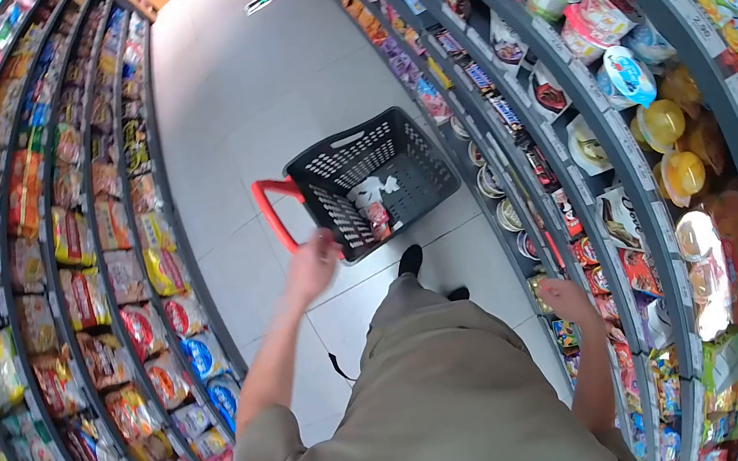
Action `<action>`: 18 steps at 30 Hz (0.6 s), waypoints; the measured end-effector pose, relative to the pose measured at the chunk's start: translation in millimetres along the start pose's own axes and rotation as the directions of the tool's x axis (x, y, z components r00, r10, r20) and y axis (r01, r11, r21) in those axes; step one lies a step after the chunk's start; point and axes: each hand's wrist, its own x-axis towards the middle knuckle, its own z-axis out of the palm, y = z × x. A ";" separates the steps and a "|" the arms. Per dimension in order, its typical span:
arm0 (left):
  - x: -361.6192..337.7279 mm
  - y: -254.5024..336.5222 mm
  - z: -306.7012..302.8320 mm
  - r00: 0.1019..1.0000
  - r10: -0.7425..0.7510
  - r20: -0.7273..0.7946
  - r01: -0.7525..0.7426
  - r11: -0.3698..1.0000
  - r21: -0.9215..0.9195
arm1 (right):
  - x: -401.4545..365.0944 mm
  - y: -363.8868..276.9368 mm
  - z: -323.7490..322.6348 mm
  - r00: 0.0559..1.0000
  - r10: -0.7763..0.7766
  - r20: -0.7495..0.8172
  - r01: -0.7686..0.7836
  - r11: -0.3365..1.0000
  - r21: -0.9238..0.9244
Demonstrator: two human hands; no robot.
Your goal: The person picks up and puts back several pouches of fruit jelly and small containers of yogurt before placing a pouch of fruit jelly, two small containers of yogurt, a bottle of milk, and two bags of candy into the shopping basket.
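While the left hand (311, 265) meets the basket (403, 141) at its near rim, just beside the red handle (272, 213), the load is best kept level. Judged from this view, a grip on the handle bar itself, not on the mesh wall, would keep the basket from tipping. The fingers appear curled on the rim, but the wide lens smears the contact and a firm grasp cannot be confirmed. The right hand (567, 299) is released, fingers loose, holding nothing, close to the front edge of the right-hand shelves (614, 138).

The basket sits low over the pale tiled floor (238, 105), ahead of a dark shoe (410, 260). Its body is dark grey rigid plastic, rectangular, with perforated walls. The handle is a smooth red loop. A few small packets (376, 214) lie in its bottom. Glossy crinkled bags and round lidded cups fill the right-hand shelves, and more foil bags line the left-hand shelves (106, 277).
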 end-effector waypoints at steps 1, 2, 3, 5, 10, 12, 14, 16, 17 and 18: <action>-0.6 -15.8 -19.3 0.991 -0.103 -0.087 0.103 0.995 0.006 | 10.7 19.5 22.7 0.998 -0.018 -0.055 0.024 0.995 0.097; -4.3 -32.5 -38.8 0.965 -0.198 -0.173 0.202 0.979 0.003 | 19.1 30.9 40.4 0.999 -0.035 -0.040 0.039 0.995 0.094; -6.6 -66.9 -46.3 0.942 -0.208 -0.262 0.202 0.978 -0.051 | 26.5 37.5 54.5 0.995 -0.090 0.039 0.086 0.993 0.084; -2.0 -112.0 -53.7 0.877 -0.316 -0.362 0.225 0.936 -0.270 | 32.3 24.3 60.5 0.977 -0.110 0.182 0.098 0.993 0.073; 27.7 -137.1 -23.4 0.681 -0.695 -0.230 0.484 0.663 -0.571 | 66.3 55.2 104.9 0.950 0.068 0.303 -0.168 0.934 0.317; 47.6 -127.7 -15.6 0.681 -0.729 -0.069 0.559 0.579 -0.593 | 67.0 53.9 104.3 0.933 0.187 0.308 -0.322 0.818 0.476; 76.9 -142.6 3.5 0.755 -0.656 0.008 0.506 0.576 -0.642 | 70.1 68.5 102.2 0.916 0.268 0.299 -0.394 0.748 0.534; 95.1 -119.3 6.8 0.723 -0.691 -0.013 0.444 0.479 -0.758 | 83.6 174.0 143.1 0.888 0.348 0.300 -0.460 0.660 0.594; 107.5 -133.2 11.0 0.707 -0.706 0.033 0.425 0.386 -0.819 | 103.6 241.9 178.3 0.945 -0.267 0.188 0.214 0.941 0.260; 118.8 -151.2 17.0 0.694 -0.715 0.084 0.404 0.290 -0.868 | 102.1 226.7 164.4 0.953 -0.258 0.161 0.213 0.945 0.249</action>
